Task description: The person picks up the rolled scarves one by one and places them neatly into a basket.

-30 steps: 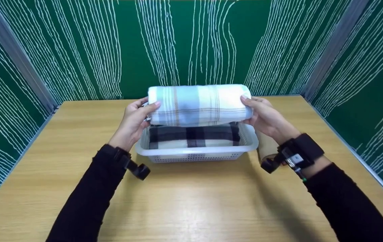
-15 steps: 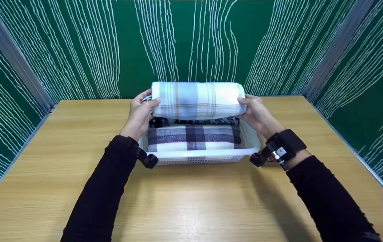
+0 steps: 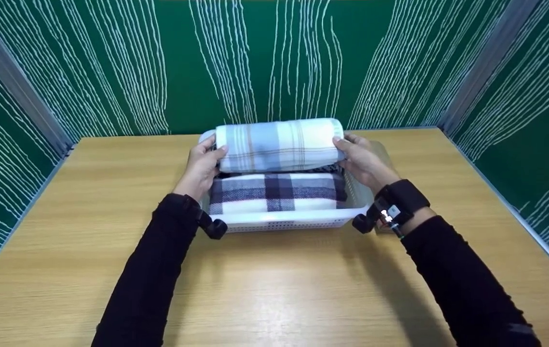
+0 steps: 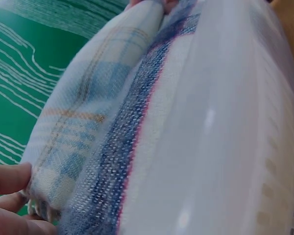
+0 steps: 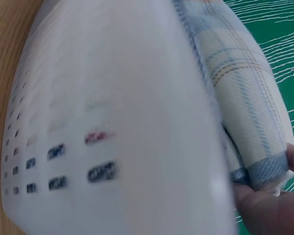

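A rolled scarf (image 3: pixel 279 144), white with pale blue and tan plaid lines, is held at both ends over the back part of a white plastic basket (image 3: pixel 284 219). My left hand (image 3: pixel 202 166) grips its left end, thumb on the front face; fringe shows beside these fingers in the left wrist view. The right end is pinched between thumb and fingers of my right hand (image 3: pixel 363 159). In the basket's front lies a folded dark purple and white plaid scarf (image 3: pixel 279 193). Between the two, a black-and-white patterned cloth (image 3: pixel 327 168) is mostly hidden.
The basket stands on a wooden table (image 3: pixel 274 289). Beside its right side is a tan object (image 3: pixel 381 150), largely covered by my right hand and wrist. Green panels (image 3: pixel 188 72) with white wavy lines rise at the back and both sides.
The pale plaid scarf has moved back and a little left in both hands, looking smaller now. More of the dark plaid scarf in the basket shows. Both hands keep their grip.
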`<state>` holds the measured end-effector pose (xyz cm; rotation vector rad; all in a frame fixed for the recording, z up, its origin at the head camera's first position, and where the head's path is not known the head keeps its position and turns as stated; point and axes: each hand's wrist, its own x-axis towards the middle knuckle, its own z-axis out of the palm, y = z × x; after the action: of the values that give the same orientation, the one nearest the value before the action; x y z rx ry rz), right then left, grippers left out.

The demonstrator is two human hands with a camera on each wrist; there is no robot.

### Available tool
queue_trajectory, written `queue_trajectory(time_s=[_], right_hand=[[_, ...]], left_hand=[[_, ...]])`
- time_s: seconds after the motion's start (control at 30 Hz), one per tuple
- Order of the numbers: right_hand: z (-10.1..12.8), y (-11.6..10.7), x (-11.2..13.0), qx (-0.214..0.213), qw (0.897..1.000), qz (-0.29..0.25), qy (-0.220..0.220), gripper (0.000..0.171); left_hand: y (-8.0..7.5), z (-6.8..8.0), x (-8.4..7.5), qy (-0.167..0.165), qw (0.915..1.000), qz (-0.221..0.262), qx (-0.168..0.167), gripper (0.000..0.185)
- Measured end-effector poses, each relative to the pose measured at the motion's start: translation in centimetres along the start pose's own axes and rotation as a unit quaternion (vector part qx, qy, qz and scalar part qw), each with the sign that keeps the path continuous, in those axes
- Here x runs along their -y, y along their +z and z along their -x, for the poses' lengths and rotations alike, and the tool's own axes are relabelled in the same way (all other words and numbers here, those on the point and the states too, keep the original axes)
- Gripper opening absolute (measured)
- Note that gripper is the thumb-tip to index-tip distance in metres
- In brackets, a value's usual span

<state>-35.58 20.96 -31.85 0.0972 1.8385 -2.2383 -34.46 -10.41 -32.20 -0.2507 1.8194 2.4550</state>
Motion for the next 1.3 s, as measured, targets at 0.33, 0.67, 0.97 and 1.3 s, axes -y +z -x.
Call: queue_trajectory(time_s=[0.33,0.67,0.97,1.3], right_hand=[[0.1,0.6,0.7,-0.016,0.999,0.049,0.011,0.061],[0.9,0.2,0.8,-0.049,0.994,0.09,0.027,0.065],[3.0,-4.3,2.6,-0.087,0.984,0.147,-0.04,0.059],[4.7,-10.3,0.1,-0.064,0.943,0.324,0.04,0.086]], left_hand=[[0.5,0.2,-0.6,-0.001,0.9997,-0.016,-0.018,0.05],[-0.3,1.7,-0.6,0.006,0.9887,-0.144,-0.041,0.05],[-3.8,3.6,-1.0,0.026,0.9513,-0.305,-0.031,0.058],[-5.5,4.1,2.5,0.031,0.9523,-0.302,0.031,0.062]])
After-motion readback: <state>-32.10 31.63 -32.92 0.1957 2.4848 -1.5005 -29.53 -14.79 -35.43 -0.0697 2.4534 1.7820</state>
